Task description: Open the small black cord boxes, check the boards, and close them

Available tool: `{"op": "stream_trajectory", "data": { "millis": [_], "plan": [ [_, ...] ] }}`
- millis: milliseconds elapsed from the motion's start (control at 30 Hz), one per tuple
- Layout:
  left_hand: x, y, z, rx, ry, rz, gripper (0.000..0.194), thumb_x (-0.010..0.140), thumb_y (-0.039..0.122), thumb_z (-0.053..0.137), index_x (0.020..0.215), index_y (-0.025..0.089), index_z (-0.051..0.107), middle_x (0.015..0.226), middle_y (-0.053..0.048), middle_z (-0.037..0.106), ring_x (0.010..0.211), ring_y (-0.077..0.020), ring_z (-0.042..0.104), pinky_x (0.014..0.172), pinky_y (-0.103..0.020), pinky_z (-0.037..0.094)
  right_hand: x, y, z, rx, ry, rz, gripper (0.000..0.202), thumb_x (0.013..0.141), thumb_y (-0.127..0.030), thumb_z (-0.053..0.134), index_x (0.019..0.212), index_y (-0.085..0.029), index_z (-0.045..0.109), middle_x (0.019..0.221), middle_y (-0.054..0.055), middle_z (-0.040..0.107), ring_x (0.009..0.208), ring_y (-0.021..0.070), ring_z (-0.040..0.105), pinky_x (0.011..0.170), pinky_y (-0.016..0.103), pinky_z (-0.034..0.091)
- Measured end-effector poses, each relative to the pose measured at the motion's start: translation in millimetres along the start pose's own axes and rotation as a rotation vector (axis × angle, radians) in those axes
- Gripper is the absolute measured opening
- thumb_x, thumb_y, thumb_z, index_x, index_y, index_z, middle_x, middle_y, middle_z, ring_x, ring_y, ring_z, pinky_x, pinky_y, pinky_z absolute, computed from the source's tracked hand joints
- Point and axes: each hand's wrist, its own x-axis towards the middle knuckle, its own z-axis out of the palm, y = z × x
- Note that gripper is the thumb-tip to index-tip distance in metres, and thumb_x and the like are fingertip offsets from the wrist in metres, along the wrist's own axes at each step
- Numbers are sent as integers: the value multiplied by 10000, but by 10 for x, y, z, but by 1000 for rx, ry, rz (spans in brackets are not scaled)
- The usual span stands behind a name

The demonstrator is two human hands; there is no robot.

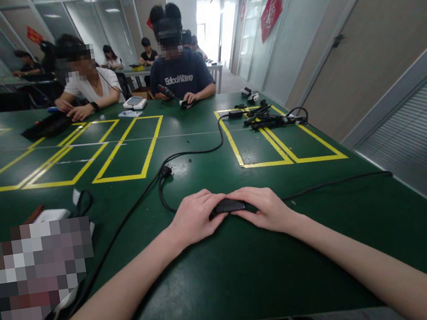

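Observation:
A black power adapter (230, 206) lies low over the green table, held at its two ends. My left hand (197, 215) is closed round its left end, thumb and fingers pinching it. On the other end, my right hand (265, 206) grips in the same way. A black cable with a plug (166, 172) curves in behind my left hand. From beside my right hand a thin black cord (331, 183) runs off to the table's right edge. The fingers cover both ends of the adapter.
Yellow tape rectangles (144, 161) mark the green table (200, 294). Several black adapters and cables (267, 118) are piled at the back right. A long cable (139, 194) crosses the left side near a blurred item (42, 274). Across the table sits a person (182, 77) holding a tool; another sits further left.

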Motion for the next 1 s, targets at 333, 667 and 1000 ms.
{"op": "stream_trajectory", "data": {
  "millis": [333,667,1000],
  "plan": [
    [-12,5,11,-23,-26,56,268,1008,341,594,1172,150,688,1057,-104,785,939,-227,750,844,-354,621,55,-64,-63,204,-170,250,318,895,-336,732,1192,-240,672,1130,87,762,1008,260,739,891,389,600],
    [30,-32,-99,95,258,113,293,989,201,591,1272,185,662,1334,-118,717,1282,-249,657,1113,-482,535,-21,466,-670,239,446,695,448,744,-543,789,1034,-257,601,940,55,734,767,243,693,638,362,569],
    [-9,-66,21,15,45,57,225,1012,249,551,1155,169,706,1159,-92,777,1028,-218,742,884,-377,617,-390,915,-1398,-175,961,696,428,752,-494,768,996,-286,484,976,73,628,806,260,638,674,416,532]
  ]
}}
